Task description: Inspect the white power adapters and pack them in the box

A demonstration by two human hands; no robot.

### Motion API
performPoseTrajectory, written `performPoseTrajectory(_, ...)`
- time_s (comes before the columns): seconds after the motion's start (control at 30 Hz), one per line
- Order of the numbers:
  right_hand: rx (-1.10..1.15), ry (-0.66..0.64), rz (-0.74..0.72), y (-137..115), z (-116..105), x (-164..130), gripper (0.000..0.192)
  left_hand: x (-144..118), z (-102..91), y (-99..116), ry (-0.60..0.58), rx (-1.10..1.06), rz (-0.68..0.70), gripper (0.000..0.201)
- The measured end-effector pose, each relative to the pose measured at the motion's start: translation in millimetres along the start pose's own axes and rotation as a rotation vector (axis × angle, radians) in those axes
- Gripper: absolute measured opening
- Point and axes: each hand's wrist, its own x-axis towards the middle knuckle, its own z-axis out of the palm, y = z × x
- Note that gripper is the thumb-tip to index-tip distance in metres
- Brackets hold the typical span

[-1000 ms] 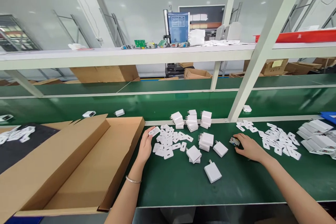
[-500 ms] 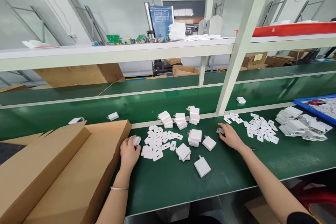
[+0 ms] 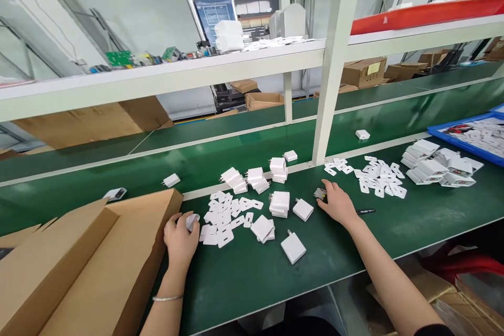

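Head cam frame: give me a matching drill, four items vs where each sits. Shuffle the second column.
Things:
1. left hand
2. right hand
3. cardboard box
4. blue tray

Places:
A. far right edge of the green bench
B. at the small dark part, right of the white charger bodies
C. on a small white cover, beside the box's corner
D. open, at the left end of the bench

Pairs: 1-C, 2-B, 3-D, 4-A
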Motion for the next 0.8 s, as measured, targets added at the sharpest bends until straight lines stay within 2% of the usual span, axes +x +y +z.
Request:
performPoseTrajectory(0.1,0.018,0.034,0.0,1.6,-1.9,-1.1,0.066,-1.2,-8.4,12.0,0.051,0.003,0.08,0.039)
performPoseTrajectory(0.2,0.066,0.04,-0.057,3.0,0.7,-1.1,0.066,-2.6,-15.6,26.2,0.047,-0.002,0.143,0.037)
performPoseTrajectory(0.47,0.18,0.063,-0.179,4.4,23.0,-11.8,0.06,-0.2,-18.2,46.9,0.015,-0.049,0.189,0.024)
performPoseTrajectory(0.53,0.196,0.07,-0.179,5.4,24.7,-14.0,0.059,2.4,-18.8,62.2,0.003,-0.044,0.22,0.025)
performPoseTrajectory(0.63,0.215,0.072,-0.183,6.0,24.5,-15.3,0.058,10.8,-20.6,96.5,-0.031,-0.045,0.308,0.031)
performPoseTrajectory(0.8,0.229,0.062,-0.188,4.9,22.1,-15.5,0.055,35.6,-22.5,149.9,-0.108,-0.021,0.452,0.044)
